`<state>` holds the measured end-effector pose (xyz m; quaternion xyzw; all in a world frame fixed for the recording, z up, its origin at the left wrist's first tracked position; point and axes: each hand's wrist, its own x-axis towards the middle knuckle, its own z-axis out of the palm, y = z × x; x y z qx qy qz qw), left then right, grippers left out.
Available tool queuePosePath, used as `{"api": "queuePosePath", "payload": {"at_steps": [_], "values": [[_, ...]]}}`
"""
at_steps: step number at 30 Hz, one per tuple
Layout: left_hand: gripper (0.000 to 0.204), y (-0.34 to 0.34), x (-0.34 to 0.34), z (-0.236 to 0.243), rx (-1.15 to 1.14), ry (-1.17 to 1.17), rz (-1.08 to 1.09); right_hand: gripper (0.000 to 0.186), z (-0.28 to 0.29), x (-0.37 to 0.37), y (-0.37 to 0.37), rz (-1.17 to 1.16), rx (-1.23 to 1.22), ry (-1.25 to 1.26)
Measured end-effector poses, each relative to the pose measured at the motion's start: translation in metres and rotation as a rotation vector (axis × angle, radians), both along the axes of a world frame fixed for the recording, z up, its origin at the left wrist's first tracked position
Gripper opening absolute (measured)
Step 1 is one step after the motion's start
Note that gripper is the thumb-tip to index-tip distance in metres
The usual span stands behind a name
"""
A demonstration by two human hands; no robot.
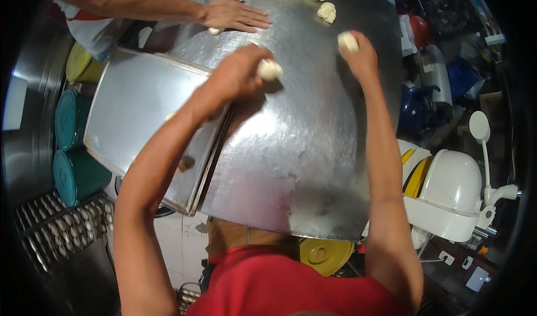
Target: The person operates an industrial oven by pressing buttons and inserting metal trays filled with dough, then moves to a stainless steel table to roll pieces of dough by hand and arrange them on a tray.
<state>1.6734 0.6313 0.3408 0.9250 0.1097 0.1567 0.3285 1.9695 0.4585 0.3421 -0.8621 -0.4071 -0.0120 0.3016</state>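
Note:
My left hand (238, 69) is closed around a small pale dough ball (270, 69), held just above the steel table (291, 148). My right hand (361, 55) grips a second dough ball (348, 40) farther right over the same table. An empty metal baking tray (134, 109) lies under my left forearm at the table's left edge. Several raw dough pieces (327, 12) sit at the far end of the table.
Another person's hands (232, 13) press on the table at the top left, with small dough pieces beside them. Teal and yellow lidded buckets (75, 148) stand at the left. A white machine (447, 195) stands at the right. A yellow lid (324, 254) shows below the table.

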Motion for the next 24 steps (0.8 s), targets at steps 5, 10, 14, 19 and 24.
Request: {"api": "queuePosePath", "payload": {"at_steps": [5, 10, 14, 19, 24], "values": [[0.053, -0.148, -0.112, 0.010, -0.013, 0.216, -0.198, 0.043, 0.006, -0.158, -0.220, 0.281, -0.067, -0.107], [0.065, -0.242, -0.162, -0.019, 0.060, 0.236, 0.208, 0.062, -0.024, -0.260, -0.331, 0.245, -0.451, -0.022], [0.079, -0.197, -0.099, -0.040, 0.208, 0.286, 0.324, 0.072, -0.040, -0.202, -0.254, 0.272, -0.442, -0.259], [0.085, -0.159, -0.052, -0.057, 0.364, 0.072, 0.505, 0.076, -0.024, -0.158, -0.162, 0.130, -0.432, -0.058], [0.079, -0.263, -0.135, -0.033, 0.221, 0.129, 0.326, 0.082, -0.043, -0.224, -0.269, 0.417, -0.337, -0.228]]}}
